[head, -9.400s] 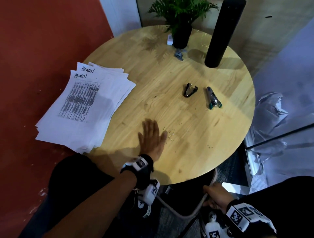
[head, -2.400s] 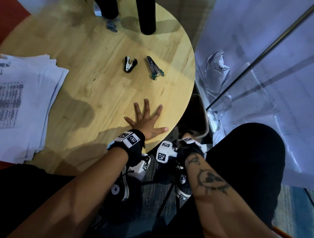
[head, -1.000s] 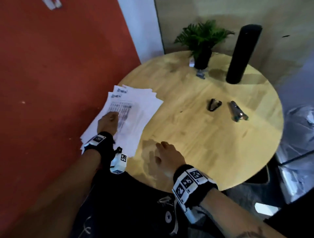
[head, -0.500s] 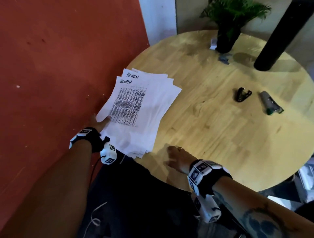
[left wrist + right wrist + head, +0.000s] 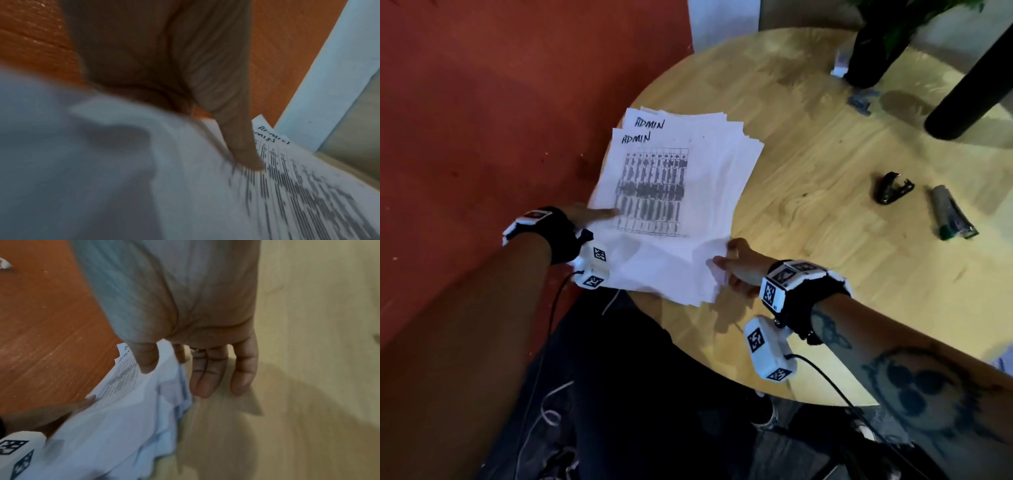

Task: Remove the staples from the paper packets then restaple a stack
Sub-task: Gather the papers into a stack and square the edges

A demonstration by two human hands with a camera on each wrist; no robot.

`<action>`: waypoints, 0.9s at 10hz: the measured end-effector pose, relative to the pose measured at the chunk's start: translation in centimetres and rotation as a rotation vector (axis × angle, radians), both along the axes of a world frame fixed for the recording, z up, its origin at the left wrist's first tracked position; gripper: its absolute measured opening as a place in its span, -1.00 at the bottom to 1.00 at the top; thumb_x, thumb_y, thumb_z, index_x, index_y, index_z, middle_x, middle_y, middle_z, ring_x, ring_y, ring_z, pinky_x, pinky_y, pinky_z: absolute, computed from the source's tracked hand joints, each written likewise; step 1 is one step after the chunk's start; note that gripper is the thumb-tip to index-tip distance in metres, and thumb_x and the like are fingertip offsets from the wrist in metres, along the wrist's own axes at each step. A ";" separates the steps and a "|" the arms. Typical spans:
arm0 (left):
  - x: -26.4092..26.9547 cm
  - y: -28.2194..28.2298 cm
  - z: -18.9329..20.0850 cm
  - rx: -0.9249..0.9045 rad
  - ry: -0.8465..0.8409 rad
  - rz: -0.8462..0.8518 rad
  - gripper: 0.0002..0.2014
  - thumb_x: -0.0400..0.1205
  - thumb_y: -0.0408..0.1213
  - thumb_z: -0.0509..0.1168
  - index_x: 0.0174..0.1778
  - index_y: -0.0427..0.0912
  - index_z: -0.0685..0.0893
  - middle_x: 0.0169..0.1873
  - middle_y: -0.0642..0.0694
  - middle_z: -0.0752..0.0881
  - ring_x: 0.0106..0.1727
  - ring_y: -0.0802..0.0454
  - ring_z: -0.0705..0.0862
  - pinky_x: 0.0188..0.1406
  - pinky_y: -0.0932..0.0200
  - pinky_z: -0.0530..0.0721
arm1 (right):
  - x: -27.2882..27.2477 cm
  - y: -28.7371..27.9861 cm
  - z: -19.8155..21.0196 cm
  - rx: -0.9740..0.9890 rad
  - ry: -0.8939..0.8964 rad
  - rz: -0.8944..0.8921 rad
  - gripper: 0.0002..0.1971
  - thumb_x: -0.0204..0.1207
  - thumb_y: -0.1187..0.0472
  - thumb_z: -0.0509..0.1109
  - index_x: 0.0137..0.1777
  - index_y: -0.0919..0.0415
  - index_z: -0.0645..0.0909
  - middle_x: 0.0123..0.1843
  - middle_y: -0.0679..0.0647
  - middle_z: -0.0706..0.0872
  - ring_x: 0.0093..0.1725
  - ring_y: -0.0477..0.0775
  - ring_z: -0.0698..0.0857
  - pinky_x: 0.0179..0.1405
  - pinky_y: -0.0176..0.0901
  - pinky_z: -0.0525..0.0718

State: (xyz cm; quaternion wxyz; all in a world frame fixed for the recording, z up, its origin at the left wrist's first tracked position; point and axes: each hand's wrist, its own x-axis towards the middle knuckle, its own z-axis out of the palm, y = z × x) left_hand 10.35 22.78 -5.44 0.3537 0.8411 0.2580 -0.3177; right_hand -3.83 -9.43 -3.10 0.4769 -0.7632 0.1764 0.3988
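Head view shows the left hand (image 5: 585, 216) gripping the outer edge of a loose, fanned stack of white printed paper sheets (image 5: 674, 212), thumb lying flat across the top page beside the printed grid; the left wrist view confirms the thumb on top, while the fingers beneath are hidden. The right hand (image 5: 739, 269) holds the near right corner of the same stack, thumb over the top sheets. In the right wrist view its other fingers (image 5: 202, 378) hang loosely extended beside the layered edges, over the round light-wood tabletop (image 5: 825, 281); whether any finger is under the paper cannot be told. The stack overhangs the tabletop edge on the left-hand side, above the red floor (image 5: 482, 120).

Well beyond the right hand lie a small black claw-type staple remover (image 5: 892, 188) and, just past it, a grey stapler with a green end (image 5: 952, 217), both untouched.

Judgement: squaring-up for restapling appears to be the step in hand.

Risks:
- Sheets are unevenly fanned; a two-corner hold may let lower pages slide out over the overhang to the floor.
- Stapling without first tapping the edges flush would bind a skewed packet.
- Whether any staples remain cannot be told.
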 end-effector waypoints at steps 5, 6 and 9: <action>-8.8 -11.6 3.2 -0.137 0.092 -0.160 -0.46 0.67 -0.02 0.21 0.42 -0.38 0.45 -0.18 -0.26 0.64 -0.24 -0.17 0.59 -0.24 0.12 0.56 | 0.9 -4.0 2.1 -0.169 -0.117 -0.388 -0.45 0.50 0.09 0.43 0.40 0.37 0.41 0.37 0.26 0.54 0.31 0.24 0.58 0.03 -0.16 0.55; -8.5 -12.6 3.0 -0.190 0.151 -0.145 -0.47 0.57 -0.04 0.33 0.33 -0.34 0.50 -0.22 -0.20 0.74 -0.27 -0.05 0.72 -0.19 0.11 0.72 | -0.3 -5.4 1.7 -0.105 -0.101 -0.356 -0.55 0.55 0.13 0.38 0.40 0.27 0.48 0.38 0.19 0.57 0.06 0.09 0.58 -0.25 -0.34 0.47; -8.9 -14.0 2.9 -0.116 0.147 -0.155 0.03 0.21 0.48 0.28 0.32 -0.37 0.59 -0.04 -0.50 0.74 -0.03 -0.24 0.78 0.02 0.12 0.72 | 1.1 -7.5 1.0 -0.079 -0.090 -0.320 -0.61 0.46 0.30 0.40 0.29 0.31 0.50 0.02 0.13 0.55 -0.08 0.06 0.52 -0.15 -0.16 0.49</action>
